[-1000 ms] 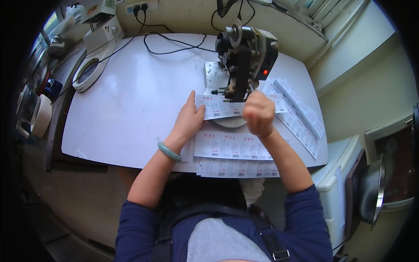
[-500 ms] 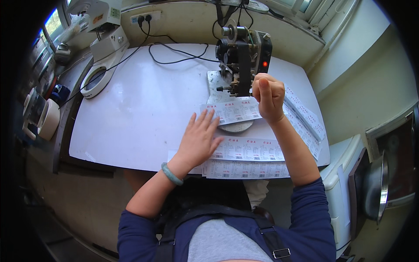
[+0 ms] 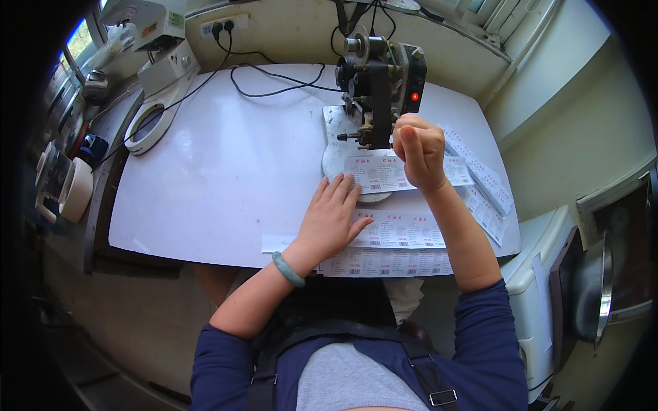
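Probably lining up labels

On the table, we see a machine above a label strip. The left hand, spread and loose, is at the strip's left end; the right hand clenches, around what we can't tell. Next calls for a straight strip, we judge.

left hand: back up, fingers outstretched and slightly parted, thumb splayed rightward | left forearm: slants forward and inward from bent elbow | right hand: curled into a fist, thumb on top, farther forward than left | right forearm: angled forward and inward
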Available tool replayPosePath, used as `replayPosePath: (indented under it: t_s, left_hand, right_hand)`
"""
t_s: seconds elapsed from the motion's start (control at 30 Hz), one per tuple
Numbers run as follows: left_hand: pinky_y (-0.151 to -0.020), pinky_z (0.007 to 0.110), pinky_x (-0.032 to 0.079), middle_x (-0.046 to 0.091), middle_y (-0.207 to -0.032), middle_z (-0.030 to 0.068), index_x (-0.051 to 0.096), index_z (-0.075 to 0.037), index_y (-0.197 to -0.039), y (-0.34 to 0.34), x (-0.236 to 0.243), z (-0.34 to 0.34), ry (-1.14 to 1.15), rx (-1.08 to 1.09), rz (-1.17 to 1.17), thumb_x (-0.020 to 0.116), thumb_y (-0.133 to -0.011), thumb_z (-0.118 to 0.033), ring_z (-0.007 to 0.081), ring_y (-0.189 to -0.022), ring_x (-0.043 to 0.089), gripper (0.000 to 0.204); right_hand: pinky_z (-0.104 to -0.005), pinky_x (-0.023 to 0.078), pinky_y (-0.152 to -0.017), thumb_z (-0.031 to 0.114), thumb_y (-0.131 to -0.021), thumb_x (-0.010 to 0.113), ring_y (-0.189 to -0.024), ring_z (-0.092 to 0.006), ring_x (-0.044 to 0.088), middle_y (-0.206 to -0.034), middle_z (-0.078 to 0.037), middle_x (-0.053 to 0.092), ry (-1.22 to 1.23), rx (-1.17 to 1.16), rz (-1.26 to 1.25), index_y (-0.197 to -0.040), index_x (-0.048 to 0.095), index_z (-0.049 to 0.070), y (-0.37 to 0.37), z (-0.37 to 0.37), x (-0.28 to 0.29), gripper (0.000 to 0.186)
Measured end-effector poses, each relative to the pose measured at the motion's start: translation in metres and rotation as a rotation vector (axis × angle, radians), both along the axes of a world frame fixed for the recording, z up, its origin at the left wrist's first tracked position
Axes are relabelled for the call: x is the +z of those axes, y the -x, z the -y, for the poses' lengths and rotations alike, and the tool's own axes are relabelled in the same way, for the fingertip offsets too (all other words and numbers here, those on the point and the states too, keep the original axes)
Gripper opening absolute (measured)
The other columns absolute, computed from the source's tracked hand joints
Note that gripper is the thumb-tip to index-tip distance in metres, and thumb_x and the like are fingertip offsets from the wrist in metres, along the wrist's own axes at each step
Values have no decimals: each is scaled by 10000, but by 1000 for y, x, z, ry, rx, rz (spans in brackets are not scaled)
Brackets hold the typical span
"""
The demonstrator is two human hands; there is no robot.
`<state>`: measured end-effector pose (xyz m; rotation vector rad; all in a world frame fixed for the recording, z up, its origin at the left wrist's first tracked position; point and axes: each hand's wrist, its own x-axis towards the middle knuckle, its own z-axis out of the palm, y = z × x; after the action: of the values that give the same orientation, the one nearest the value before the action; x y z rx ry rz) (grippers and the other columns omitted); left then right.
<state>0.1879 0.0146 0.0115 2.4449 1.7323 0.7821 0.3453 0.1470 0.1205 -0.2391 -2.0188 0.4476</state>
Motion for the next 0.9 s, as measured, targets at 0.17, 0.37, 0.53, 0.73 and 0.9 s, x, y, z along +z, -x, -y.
replayPosePath:
  t_s: [0.17, 0.37, 0.53, 0.73, 0.9]
  left_hand:
    - [-1210, 509, 259, 470, -1490, 226, 515, 15, -1409, 3, -2, -4, -35, 44, -63, 608, -963, -465, 367, -1428, 395, 661]
    - [-1187, 492, 300, 511, -1423, 195, 528, -21, -1416, 4, -7, 1, -60, 58, -45, 633, -939, -470, 347, -1387, 425, 663]
    - [-1153, 477, 340, 540, -1344, 174, 552, -9, -1384, 5, 0, 3, -102, 42, -79, 662, -916, -448, 343, -1329, 458, 652]
    - [-1130, 458, 366, 546, -1312, 175, 567, 3, -1355, 4, 8, 5, -63, 18, -78, 674, -914, -433, 342, -1285, 480, 630]
    - [-1114, 453, 377, 544, -1312, 179, 568, 9, -1351, 5, 11, 5, -52, 7, -71, 685, -913, -415, 350, -1270, 485, 621]
  right_hand:
    - [-330, 331, -513, 212, -1051, 519, -516, -178, 460, -555, -48, 488, -6, -4, 16, -555, 467, 46, -3, -2, -1, 525]
    - [-358, 394, -542, 197, -979, 590, -578, -242, 497, -634, -66, 528, -193, -50, 45, -592, 497, 74, -9, 4, -23, 416]
    - [-375, 469, -634, 257, -874, 715, -626, -259, 542, -655, -43, 529, -385, 35, 241, -603, 522, 111, -19, 35, -60, 363]
    - [-325, 336, -556, 335, -1105, 408, -576, -170, 426, -619, -33, 452, 118, 34, -6, -642, 479, 57, -11, -16, -7, 544]
    - [-314, 418, -845, 265, -1075, 473, -966, -182, 537, -1025, -80, 546, 283, 171, -168, -988, 527, 72, 4, -32, 27, 219]
